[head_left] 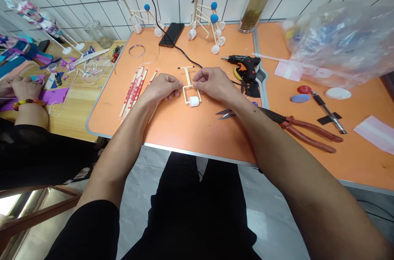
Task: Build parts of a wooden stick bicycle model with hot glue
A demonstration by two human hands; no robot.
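A small frame of thin wooden sticks (187, 81) with a white cap wheel (193, 101) at its near end lies on the orange table (191, 128). My left hand (163, 87) pinches the frame's left side with closed fingers. My right hand (212, 83) pinches its right side the same way. Both hands rest on the tabletop.
Wrapped chopsticks (134, 90) lie left of my hands. A black glue gun (244, 65), small scissors (226, 114) and red-handled pliers (304, 128) lie to the right. Finished stick models (206, 16), a phone (171, 33) and a plastic bag (338, 42) sit behind. Another person's hands (21, 87) work at the left table.
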